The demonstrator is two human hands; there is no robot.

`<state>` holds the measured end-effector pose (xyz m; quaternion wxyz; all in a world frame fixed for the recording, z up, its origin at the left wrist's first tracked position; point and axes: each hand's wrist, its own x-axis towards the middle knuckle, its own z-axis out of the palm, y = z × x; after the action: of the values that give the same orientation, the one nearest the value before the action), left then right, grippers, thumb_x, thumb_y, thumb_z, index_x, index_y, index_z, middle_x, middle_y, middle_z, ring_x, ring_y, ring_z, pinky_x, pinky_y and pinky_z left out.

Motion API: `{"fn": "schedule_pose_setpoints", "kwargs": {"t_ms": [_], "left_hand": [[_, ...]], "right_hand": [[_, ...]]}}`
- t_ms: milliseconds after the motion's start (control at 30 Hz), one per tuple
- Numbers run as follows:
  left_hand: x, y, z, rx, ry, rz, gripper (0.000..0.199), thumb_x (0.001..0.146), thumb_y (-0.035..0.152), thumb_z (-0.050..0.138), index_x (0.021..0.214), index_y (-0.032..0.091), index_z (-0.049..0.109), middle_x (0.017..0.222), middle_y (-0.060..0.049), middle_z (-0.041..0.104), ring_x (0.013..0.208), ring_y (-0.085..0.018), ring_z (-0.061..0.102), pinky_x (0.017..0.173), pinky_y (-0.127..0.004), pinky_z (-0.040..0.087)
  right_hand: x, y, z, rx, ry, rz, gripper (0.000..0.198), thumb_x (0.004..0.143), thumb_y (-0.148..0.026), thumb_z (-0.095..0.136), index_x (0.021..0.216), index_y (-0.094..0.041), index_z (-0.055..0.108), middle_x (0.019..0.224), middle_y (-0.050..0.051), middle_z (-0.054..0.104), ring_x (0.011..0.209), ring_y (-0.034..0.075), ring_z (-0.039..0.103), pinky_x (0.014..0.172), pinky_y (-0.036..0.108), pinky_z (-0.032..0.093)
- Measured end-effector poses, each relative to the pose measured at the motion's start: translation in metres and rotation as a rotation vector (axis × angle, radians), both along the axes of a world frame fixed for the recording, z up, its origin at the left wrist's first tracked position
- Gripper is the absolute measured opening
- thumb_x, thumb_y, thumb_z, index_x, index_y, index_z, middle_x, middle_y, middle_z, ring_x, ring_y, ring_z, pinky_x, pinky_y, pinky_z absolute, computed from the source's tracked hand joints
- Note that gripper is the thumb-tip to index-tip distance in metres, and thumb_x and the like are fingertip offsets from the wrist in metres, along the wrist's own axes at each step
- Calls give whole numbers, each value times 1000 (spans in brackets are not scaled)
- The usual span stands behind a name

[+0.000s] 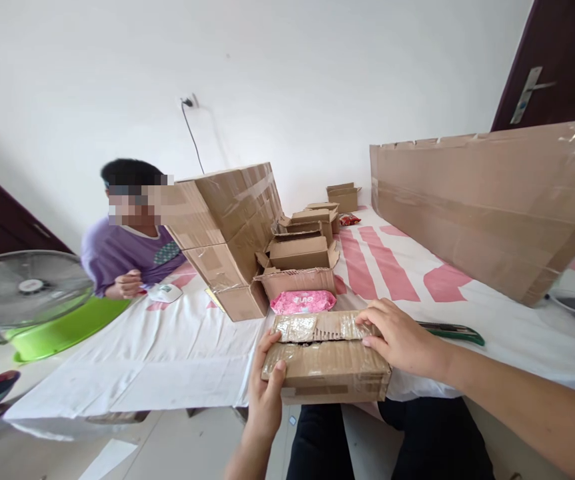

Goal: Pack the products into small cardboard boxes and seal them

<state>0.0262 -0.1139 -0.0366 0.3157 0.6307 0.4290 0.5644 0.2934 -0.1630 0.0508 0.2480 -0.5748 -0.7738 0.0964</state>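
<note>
In front of me a small taped cardboard box (335, 363) rests at the table's near edge, a gap running between its top flaps. My left hand (266, 380) grips the box's left end, thumb on top and fingers around the far side. At the right, my right hand (392, 337) has its bent fingers on the far top flap (317, 327), by the gap. The inside of the box is hidden. Just beyond it lies a pink packet (302, 302). A green box cutter (455, 332) lies to the right, partly behind my right forearm.
Stacked cardboard boxes (237, 227) stand left of centre, with several open boxes (297, 257) behind the packet. A large cardboard panel (472, 200) rises at the right. Across the table, a person in a purple top (122, 250) sits near a fan (32, 287) and a green basin (67, 330).
</note>
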Motion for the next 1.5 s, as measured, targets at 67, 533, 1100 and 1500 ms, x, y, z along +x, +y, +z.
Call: {"fn": "schedule_pose_setpoints", "kwargs": {"t_ms": [67, 533, 1100, 1500], "left_hand": [[-1, 1, -2, 12, 12, -14, 39, 88, 45, 52, 120, 23, 58, 135, -8, 54, 135, -32, 40, 115, -50, 26], [-4, 2, -4, 13, 13, -20, 40, 89, 47, 52, 121, 24, 58, 135, -8, 54, 134, -33, 40, 114, -50, 26], [-3, 4, -4, 4, 6, -30, 40, 88, 48, 53, 119, 23, 58, 136, -9, 53, 134, -33, 40, 114, -50, 26], [2, -3, 2, -8, -26, -7, 41, 88, 48, 52, 118, 22, 59, 140, -9, 51, 138, -32, 36, 115, -49, 25]], "right_hand": [[0, -1, 0, -3, -18, 3, 14, 84, -13, 62, 97, -18, 60, 100, 6, 60, 100, 23, 53, 91, 41, 45], [-1, 7, 0, 9, -49, -18, 19, 88, -5, 47, 84, -18, 60, 90, 6, 62, 90, 20, 56, 83, 35, 45], [-8, 11, 4, 57, -268, -118, 7, 87, -12, 58, 82, -16, 61, 88, 7, 64, 87, 22, 58, 78, 33, 43], [-14, 16, 12, 42, -563, -52, 8, 83, -9, 55, 81, -14, 61, 86, 11, 64, 82, 25, 60, 74, 36, 43]]}}
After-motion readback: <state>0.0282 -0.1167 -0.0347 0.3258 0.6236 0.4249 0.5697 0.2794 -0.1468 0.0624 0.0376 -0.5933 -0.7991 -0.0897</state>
